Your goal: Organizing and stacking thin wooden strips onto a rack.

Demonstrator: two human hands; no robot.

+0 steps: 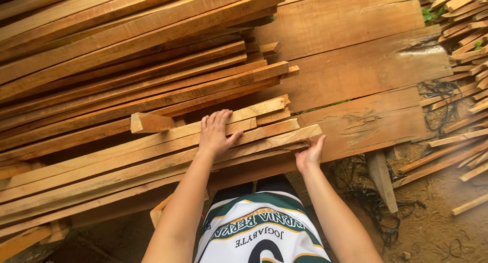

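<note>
**Both hands on the stacked slats**

We see the left hand point(214, 133) lying flat, fingers spread and pointing away from us, pressed on top of a long pale wooden slat point(152, 146) in the stack; it clasps nothing. The right hand point(310, 153) curls its fingers around the near end of the lowest front slat point(284, 136), thumb under, fingers on the end edge. Just left of the left hand, a short offcut block point(151, 122) rests on the slats. Beyond both hands, more reddish slats point(127, 64) rise in a sloping pile, lying on wide rough planks point(356, 64) that serve as the worktop. Right of the right hand, beyond the planks, loose strips point(465, 44) lie scattered on the dirt floor point(437, 227).
</note>
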